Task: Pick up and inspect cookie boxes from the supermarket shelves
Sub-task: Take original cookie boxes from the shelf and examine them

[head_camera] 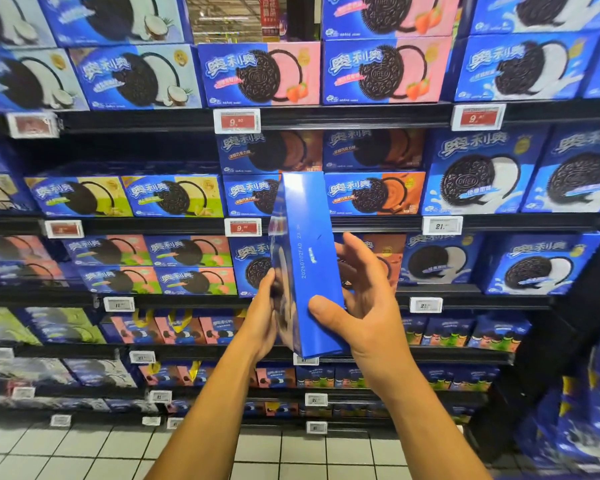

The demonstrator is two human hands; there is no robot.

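- Cookie box (303,258): blue carton, held upright in mid-air in front of the shelves, narrow side panel turned to the camera; printed date code running up that panel; cookie picture on the face at its left, seen edge-on.
- Left hand (262,318): grip closed on the lower left face of the cookie box, fingers wrapped against the printed front, forearm rising from the bottom edge of the view.
- Right hand (364,306): thumb pressed on the lower part of the blue side panel, palm under the bottom right corner, fingers (355,251) spread loosely behind the box's far face; grip holding the cookie box.
- Shelves (326,223): black, several tiers, packed front-facing with blue cookie boxes.
- Strawberry boxes (258,74): pink-and-blue, top tier, centre.
- Coconut boxes (136,77): top tier, left.
- Chocolate boxes (374,194): orange-brown panel, second tier, right behind the held box.
- Large white-cream boxes (478,174): second tier, right end.
- Green-yellow boxes (174,195): second tier, left.
- Price tags (237,121): clipped along shelf front edges, red or white.
- Floor (84,452): pale square tiles below the lowest tier.
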